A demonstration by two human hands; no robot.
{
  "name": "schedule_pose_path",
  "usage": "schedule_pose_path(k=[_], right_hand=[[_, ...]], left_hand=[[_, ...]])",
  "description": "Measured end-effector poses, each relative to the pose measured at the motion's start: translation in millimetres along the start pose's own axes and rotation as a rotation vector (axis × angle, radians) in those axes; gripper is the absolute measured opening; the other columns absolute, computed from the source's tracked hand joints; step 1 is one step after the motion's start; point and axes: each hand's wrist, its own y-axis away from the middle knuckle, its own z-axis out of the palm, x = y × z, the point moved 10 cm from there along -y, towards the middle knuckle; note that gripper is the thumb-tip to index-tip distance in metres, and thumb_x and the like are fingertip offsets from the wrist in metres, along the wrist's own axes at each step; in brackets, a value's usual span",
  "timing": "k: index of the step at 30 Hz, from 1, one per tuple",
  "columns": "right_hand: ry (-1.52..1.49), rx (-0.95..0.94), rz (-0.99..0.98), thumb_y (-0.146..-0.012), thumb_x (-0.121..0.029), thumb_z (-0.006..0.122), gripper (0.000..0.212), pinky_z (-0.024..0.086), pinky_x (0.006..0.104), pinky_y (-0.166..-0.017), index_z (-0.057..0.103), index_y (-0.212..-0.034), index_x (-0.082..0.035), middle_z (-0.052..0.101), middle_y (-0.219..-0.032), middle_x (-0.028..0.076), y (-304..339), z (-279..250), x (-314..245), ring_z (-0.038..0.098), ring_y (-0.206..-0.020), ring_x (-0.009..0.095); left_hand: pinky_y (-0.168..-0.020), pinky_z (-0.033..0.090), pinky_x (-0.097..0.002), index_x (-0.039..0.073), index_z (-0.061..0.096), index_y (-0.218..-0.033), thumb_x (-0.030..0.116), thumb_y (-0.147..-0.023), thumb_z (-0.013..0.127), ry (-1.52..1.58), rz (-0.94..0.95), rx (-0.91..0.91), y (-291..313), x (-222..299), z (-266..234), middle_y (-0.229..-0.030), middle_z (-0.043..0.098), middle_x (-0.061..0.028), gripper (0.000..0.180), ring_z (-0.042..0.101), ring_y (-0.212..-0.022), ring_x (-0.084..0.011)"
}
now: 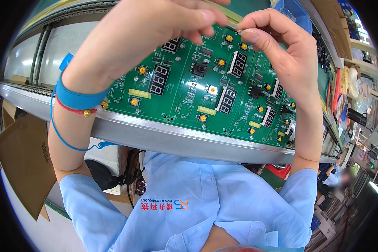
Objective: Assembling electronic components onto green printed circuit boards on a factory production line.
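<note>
My right hand (pixel 277 40) is closed in a pinch over the far part of a green circuit board panel (pixel 172 105). Between its thumb and forefinger is a small component with thin metal leads (pixel 238 32); its body is mostly hidden by the fingers. My left hand (pixel 185 21) hovers over the panel's far edge, fingers loosely apart and slightly blurred, nothing visible in them. Black digit displays (pixel 227 101), yellow-topped push buttons (pixel 203 118) and a black square part with a round knob (pixel 199 69) sit on the panel. A blue wrist strap (pixel 82 95) circles my left wrist.
A metal rail (pixel 172 140) runs along the panel's near edge, close to my body. Beyond my right hand stands a blue bin (pixel 296 12) holding small clear parts. Brown cardboard (pixel 27 164) leans at the left. Another person (pixel 338 177) is far off at the right.
</note>
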Motion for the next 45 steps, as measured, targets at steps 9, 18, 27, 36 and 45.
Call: schedule_pose_path(k=[9,18,27,36,45], right_hand=[[0.285,-0.025,-0.082,-0.085,-0.008,0.066,0.012,0.045,0.0235,-0.065,0.064,-0.094,-0.001,0.063,-0.083,0.004,-17.5,28.5,-8.3,0.057,-0.071,0.011],[0.437,-0.093,-0.224,-0.076,-0.009,0.068,0.016,0.051,0.0376,-0.064,0.062,-0.09,-0.005,0.062,-0.085,0.01,-37.9,61.7,-33.5,0.065,-0.077,0.028],[0.214,0.311,-0.996,-0.074,-0.012,0.068,0.01,0.05,0.0378,-0.062,0.063,-0.081,-0.007,0.062,-0.085,0.01,-2.1,44.1,-65.4,0.063,-0.075,0.03],[0.648,-0.03,-0.444,-0.077,-0.013,0.073,0.023,0.051,0.0338,-0.061,0.067,-0.098,-0.005,0.066,-0.086,0.01,-23.0,68.5,-37.0,0.065,-0.073,0.027],[0.651,0.014,-0.47,-0.076,-0.014,0.075,0.023,0.05,0.0331,-0.06,0.067,-0.096,-0.006,0.066,-0.083,0.009,-21.7,67.1,-40.3,0.065,-0.073,0.025]], left_hand=[[-0.078,0.058,-0.0274,-0.01,0.045,-0.113,0.002,-0.098,0.042,-0.063,-0.34,0.512,30.2,13.3,-35.0,-0.105,0.059,-0.024,0.02,0.067,-0.09,-0.0244],[-0.058,0.058,-0.0249,-0.012,0.041,-0.117,0.021,-0.103,0.038,0.248,0.267,-0.179,27.0,45.8,-18.2,-0.094,0.063,-0.0218,0.036,0.068,-0.068,-0.0217],[-0.055,0.056,-0.0233,-0.013,0.041,-0.119,0.024,-0.103,0.039,0.313,0.145,-0.076,28.8,45.4,-18.8,-0.091,0.063,-0.0203,0.04,0.067,-0.067,-0.0191],[-0.056,0.056,-0.024,-0.014,0.038,-0.124,0.024,-0.103,0.041,0.287,0.124,-0.06,34.5,45.4,-21.6,-0.092,0.064,-0.0211,0.044,0.067,-0.068,-0.0191],[-0.056,0.056,-0.0251,-0.013,0.038,-0.126,0.025,-0.103,0.039,0.243,0.188,-0.097,32.9,45.1,-23.5,-0.093,0.064,-0.0216,0.044,0.067,-0.069,-0.0196]])
